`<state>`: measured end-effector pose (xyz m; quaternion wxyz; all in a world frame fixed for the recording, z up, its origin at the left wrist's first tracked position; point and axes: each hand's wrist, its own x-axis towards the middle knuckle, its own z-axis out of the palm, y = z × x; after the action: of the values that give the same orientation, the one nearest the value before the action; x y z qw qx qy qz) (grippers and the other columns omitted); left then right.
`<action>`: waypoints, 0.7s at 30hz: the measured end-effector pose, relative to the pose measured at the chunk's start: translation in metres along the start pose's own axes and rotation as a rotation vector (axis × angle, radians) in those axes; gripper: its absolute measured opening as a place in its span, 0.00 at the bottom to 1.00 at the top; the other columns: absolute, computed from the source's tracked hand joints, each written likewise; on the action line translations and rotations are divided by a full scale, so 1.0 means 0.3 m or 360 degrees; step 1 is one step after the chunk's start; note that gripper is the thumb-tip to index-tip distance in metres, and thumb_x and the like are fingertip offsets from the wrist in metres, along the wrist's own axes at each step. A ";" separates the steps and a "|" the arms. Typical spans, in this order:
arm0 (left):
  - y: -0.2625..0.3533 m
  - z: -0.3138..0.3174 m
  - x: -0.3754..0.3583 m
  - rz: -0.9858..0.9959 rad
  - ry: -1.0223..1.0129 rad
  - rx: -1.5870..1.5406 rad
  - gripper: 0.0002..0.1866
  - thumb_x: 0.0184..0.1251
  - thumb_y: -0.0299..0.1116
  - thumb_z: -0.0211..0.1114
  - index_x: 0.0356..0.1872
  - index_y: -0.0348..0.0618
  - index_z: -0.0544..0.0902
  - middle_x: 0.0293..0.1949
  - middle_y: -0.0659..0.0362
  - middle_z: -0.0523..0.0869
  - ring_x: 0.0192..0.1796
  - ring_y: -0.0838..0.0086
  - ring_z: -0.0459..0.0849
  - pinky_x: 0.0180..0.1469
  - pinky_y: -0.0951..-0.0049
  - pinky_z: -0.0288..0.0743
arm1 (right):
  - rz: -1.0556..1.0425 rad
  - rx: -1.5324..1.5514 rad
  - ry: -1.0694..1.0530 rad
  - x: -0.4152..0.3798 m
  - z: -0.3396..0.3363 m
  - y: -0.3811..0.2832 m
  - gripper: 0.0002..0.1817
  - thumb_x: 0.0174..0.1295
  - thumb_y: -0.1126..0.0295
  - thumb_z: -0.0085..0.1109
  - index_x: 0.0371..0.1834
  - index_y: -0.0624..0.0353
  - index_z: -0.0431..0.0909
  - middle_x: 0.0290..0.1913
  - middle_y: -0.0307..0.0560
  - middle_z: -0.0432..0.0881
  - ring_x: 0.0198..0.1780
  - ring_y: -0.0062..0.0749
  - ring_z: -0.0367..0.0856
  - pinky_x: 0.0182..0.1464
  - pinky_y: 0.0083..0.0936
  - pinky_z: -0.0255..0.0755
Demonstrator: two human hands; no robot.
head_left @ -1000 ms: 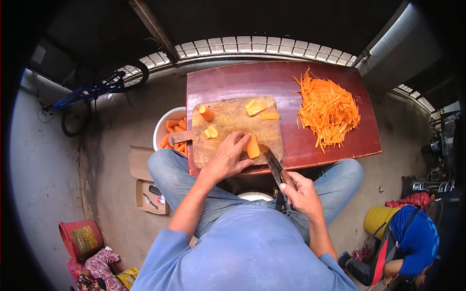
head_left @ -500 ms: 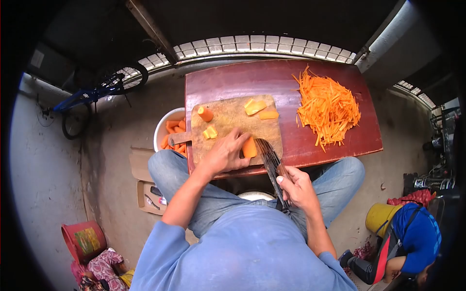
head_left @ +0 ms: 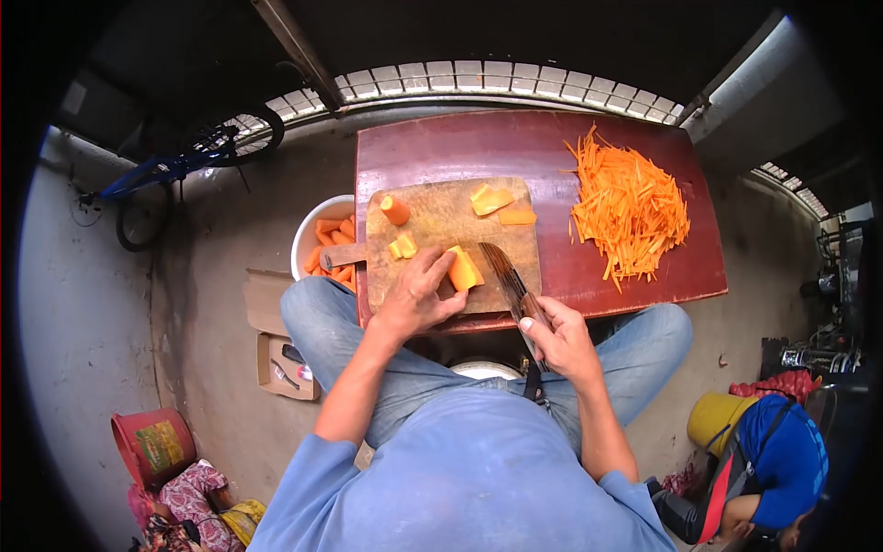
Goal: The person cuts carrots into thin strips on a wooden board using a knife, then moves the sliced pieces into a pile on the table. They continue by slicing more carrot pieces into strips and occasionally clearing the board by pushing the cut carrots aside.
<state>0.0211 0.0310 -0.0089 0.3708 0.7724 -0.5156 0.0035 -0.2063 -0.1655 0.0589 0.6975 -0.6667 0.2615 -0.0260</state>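
Observation:
My left hand (head_left: pixel 416 296) rests on the wooden cutting board (head_left: pixel 441 210), its thumb and fingers round a cut carrot chunk (head_left: pixel 467 268). In my right hand (head_left: pixel 563 342) is a dark-bladed knife (head_left: pixel 504 276); its blade lies just right of the chunk, tip pointing away from me, with a small gap between. Also on the board are an upright carrot stub (head_left: pixel 395 210), small carrot bits (head_left: pixel 403 245) and flat carrot slices (head_left: pixel 492 200). A large heap of carrot strips (head_left: pixel 630 213) sits on the table's right side.
The board lies on a dark red table (head_left: pixel 552 147) at my knees. A white bucket (head_left: pixel 301 241) of carrots stands left of it, near an open cardboard box (head_left: pixel 276 368). A blue bicycle (head_left: pixel 156 175) leans further left. A person in blue (head_left: pixel 784 455) is at lower right, by a yellow bucket (head_left: pixel 713 421).
The carrot chunk has been tilted, showing a broader cut face. My left fingers have shifted slightly, and the knife blade now lies a little apart from the chunk. The whole view has shifted slightly.

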 end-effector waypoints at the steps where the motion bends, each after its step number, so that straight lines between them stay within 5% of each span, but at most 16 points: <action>1: 0.001 -0.001 0.005 0.0043 -0.0009 0.0012 0.37 0.55 0.36 0.88 0.67 0.33 0.86 0.66 0.36 0.86 0.64 0.40 0.90 0.65 0.49 0.88 | -0.0003 0.0038 0.0002 -0.011 0.001 0.003 0.16 0.81 0.69 0.69 0.64 0.68 0.86 0.31 0.31 0.80 0.25 0.12 0.74 0.27 0.19 0.68; 4: 0.012 0.005 0.004 0.0100 0.0003 0.0068 0.35 0.55 0.36 0.89 0.64 0.34 0.87 0.66 0.37 0.87 0.64 0.41 0.90 0.65 0.49 0.88 | -0.0005 -0.0004 0.0016 -0.034 0.001 0.013 0.16 0.81 0.69 0.69 0.64 0.68 0.86 0.33 0.31 0.81 0.25 0.12 0.74 0.28 0.18 0.68; 7: 0.014 0.012 0.010 0.0128 0.0069 0.0081 0.32 0.54 0.36 0.89 0.61 0.36 0.88 0.65 0.39 0.87 0.63 0.41 0.90 0.64 0.48 0.87 | -0.0009 -0.0117 0.0012 -0.045 0.001 0.004 0.17 0.79 0.69 0.69 0.65 0.67 0.85 0.29 0.40 0.80 0.28 0.21 0.79 0.32 0.27 0.76; 13: 0.048 -0.001 0.017 0.0072 -0.0006 0.0069 0.31 0.54 0.36 0.89 0.60 0.39 0.88 0.62 0.42 0.87 0.57 0.45 0.88 0.61 0.48 0.85 | -0.0341 -0.0716 0.0000 -0.038 0.038 -0.080 0.17 0.80 0.68 0.68 0.64 0.67 0.82 0.40 0.66 0.87 0.45 0.65 0.91 0.47 0.49 0.83; 16: 0.063 -0.003 0.020 0.0059 -0.0027 0.0093 0.31 0.55 0.36 0.88 0.60 0.38 0.88 0.63 0.43 0.86 0.57 0.46 0.86 0.61 0.48 0.84 | -0.0368 -0.0770 -0.0008 -0.034 0.062 -0.083 0.18 0.81 0.66 0.67 0.67 0.65 0.81 0.50 0.70 0.90 0.55 0.75 0.88 0.53 0.57 0.83; 21: 0.055 0.000 0.014 0.0102 -0.0041 0.0108 0.33 0.56 0.35 0.88 0.63 0.37 0.87 0.66 0.43 0.85 0.60 0.44 0.84 0.64 0.47 0.82 | -0.0330 -0.0950 -0.0056 -0.052 0.072 -0.094 0.22 0.83 0.65 0.65 0.73 0.64 0.76 0.58 0.71 0.89 0.58 0.74 0.89 0.56 0.60 0.84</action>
<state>0.0099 0.0245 0.0019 0.3375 0.7676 -0.5444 0.0229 -0.2023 -0.1429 0.0899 0.4691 -0.8654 0.1762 -0.0075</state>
